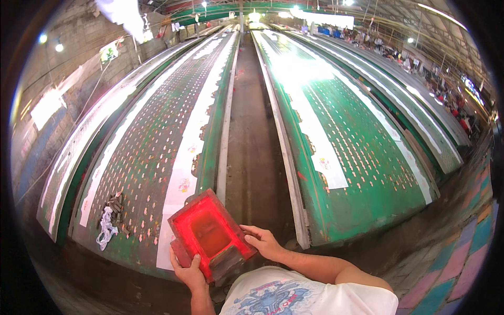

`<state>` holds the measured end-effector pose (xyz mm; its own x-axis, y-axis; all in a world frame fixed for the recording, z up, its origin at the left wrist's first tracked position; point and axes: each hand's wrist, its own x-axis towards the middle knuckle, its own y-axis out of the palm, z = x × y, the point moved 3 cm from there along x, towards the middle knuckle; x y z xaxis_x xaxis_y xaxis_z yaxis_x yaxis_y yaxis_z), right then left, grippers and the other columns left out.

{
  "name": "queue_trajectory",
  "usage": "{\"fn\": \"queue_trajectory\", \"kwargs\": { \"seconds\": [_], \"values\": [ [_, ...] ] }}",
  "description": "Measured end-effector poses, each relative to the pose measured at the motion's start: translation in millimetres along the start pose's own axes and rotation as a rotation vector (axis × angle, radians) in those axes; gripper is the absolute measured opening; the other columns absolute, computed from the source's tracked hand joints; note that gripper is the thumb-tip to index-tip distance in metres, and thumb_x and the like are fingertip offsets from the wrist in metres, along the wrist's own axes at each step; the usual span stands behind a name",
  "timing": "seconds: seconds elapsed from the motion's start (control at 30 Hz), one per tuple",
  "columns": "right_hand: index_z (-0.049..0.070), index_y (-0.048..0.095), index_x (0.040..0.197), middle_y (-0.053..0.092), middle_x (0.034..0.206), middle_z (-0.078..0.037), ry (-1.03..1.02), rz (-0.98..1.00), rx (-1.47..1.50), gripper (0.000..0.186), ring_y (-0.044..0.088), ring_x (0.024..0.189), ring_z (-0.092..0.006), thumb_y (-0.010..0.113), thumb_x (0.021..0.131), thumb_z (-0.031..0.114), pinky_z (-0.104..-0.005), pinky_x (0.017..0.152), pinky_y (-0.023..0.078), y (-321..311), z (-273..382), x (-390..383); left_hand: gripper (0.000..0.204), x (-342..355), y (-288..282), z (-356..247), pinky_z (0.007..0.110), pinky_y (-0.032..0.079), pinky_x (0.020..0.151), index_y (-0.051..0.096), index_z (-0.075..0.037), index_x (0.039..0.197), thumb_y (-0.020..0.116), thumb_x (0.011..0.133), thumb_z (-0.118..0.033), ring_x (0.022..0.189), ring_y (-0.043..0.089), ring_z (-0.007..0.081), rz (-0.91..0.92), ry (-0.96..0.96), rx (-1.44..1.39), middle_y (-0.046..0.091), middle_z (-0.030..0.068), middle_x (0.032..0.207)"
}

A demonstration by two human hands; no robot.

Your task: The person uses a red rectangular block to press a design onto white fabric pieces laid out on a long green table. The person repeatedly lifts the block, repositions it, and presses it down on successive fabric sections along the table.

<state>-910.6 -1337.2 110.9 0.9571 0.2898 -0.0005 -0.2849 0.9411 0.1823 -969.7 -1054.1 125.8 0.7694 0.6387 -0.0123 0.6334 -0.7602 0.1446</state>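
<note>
I hold a red screen-printing frame [211, 229] with a dark rim, tilted at waist height near the close end of the left long green table [142, 226]. My left hand [185, 266] grips its lower left side, fingers along the edge and thumb on the front. My right hand [258, 241] grips the right side, fingers bent at the edge. A long white printed strip [180, 197] lies on the left table, partly hidden behind the frame. A tangled white cord [107, 229] lies farther left beside some dark scraps [116, 207].
A narrow aisle [252, 136] runs between long tables. The right green table [357, 205] carries white strips [331, 170] and rows of small marks. More tables stand at both sides, with a concrete wall [63, 68] left and cluttered goods [436, 89] far right. Coloured paving [470, 244] is lower right.
</note>
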Motion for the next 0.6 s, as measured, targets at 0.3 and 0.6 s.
{"fn": "queue_trajectory", "kwargs": {
  "seconds": [0.3,0.6],
  "values": [
    [-0.001,0.058,0.163,0.073,0.147,-0.011,-0.056,-0.082,0.020,0.050,0.068,0.130,-0.0144,0.065,0.118,0.017,-0.0342,0.114,0.054,-93,10,-20,0.101,-41,90,6,0.046,0.047,0.127,0.042,-0.005,0.175,0.075,0.085,0.024,0.151,0.059,0.0321,0.076,0.017,-0.001,0.053,0.0171,0.171],
    [0.000,0.058,0.165,0.072,0.148,-0.010,-0.082,-0.035,0.037,0.049,0.066,0.132,-0.0144,0.063,0.118,0.016,-0.0343,0.116,0.052,-137,17,-14,0.101,-68,128,4,0.046,0.045,0.129,0.042,-0.004,0.175,0.076,0.084,0.024,0.153,0.056,0.0315,0.012,0.084,0.020,0.052,0.0169,0.171]
  ]
}}
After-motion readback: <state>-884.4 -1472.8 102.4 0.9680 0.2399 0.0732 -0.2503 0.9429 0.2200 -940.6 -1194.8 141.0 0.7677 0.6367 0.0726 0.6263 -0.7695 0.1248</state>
